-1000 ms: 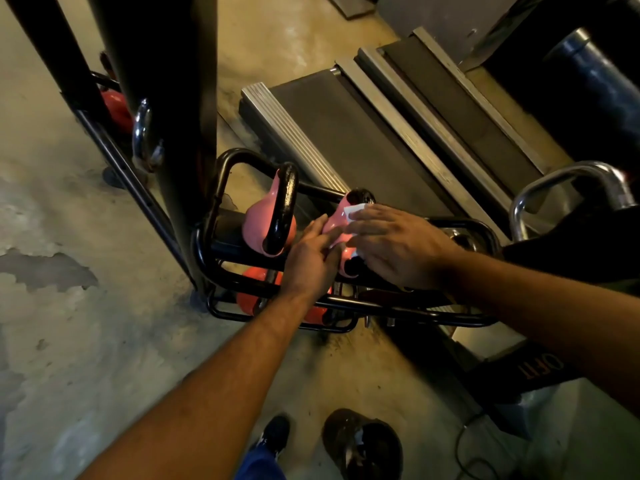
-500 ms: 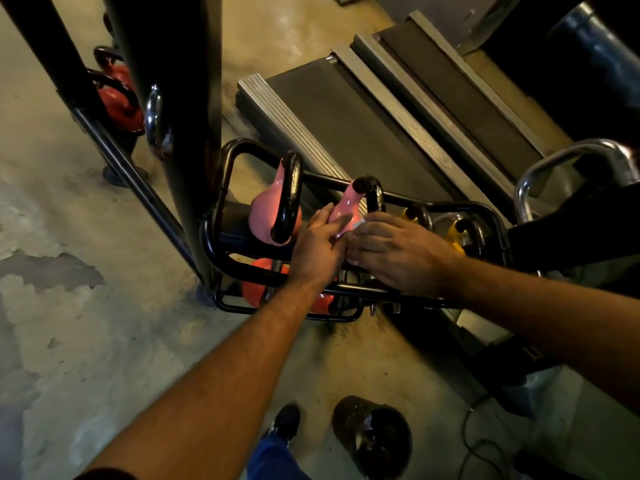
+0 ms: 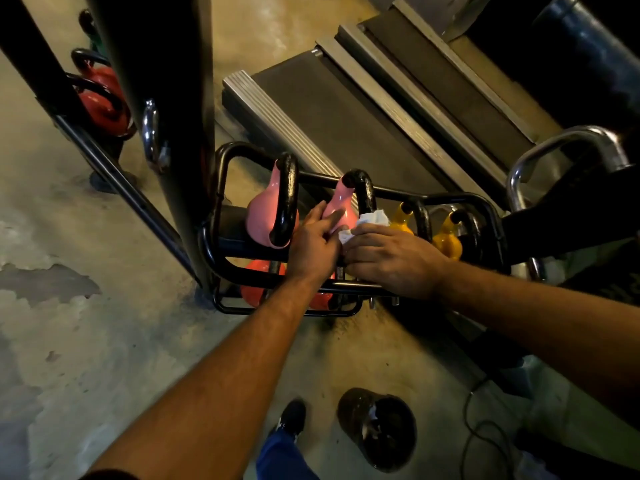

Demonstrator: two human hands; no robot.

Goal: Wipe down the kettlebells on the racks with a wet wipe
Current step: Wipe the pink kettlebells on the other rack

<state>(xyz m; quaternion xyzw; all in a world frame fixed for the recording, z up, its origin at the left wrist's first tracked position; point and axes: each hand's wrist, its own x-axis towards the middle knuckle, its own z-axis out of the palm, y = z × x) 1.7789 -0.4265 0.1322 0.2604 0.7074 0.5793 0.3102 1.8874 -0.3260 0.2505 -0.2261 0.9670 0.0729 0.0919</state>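
Observation:
Two pink kettlebells with black handles stand on the top shelf of a black tube rack [image 3: 221, 188]. The left pink kettlebell [image 3: 265, 216] stands untouched. My left hand [image 3: 313, 244] rests with straight fingers against the body of the right pink kettlebell [image 3: 341, 206]. My right hand [image 3: 391, 258] grips a crumpled white wet wipe [image 3: 367, 223] and presses it on that kettlebell's right side, low down. Two yellow kettlebells [image 3: 446, 237] stand further right on the same shelf. Orange kettlebells [image 3: 258, 282] sit on the lower shelf, partly hidden by my arms.
A thick black post [image 3: 166, 98] rises just left of the rack. Red kettlebells [image 3: 104, 102] sit behind it at the upper left. A treadmill deck [image 3: 346, 109] lies beyond the rack, with a chrome rail [image 3: 568, 140] at the right. A dark bin [image 3: 377, 427] and a cable lie on the concrete floor by my shoe [image 3: 292, 415].
My right hand has slid the wipe from the kettlebell's top down to its lower right side. The view has shifted, uncovering the yellow kettlebells. My left hand stays on the pink body.

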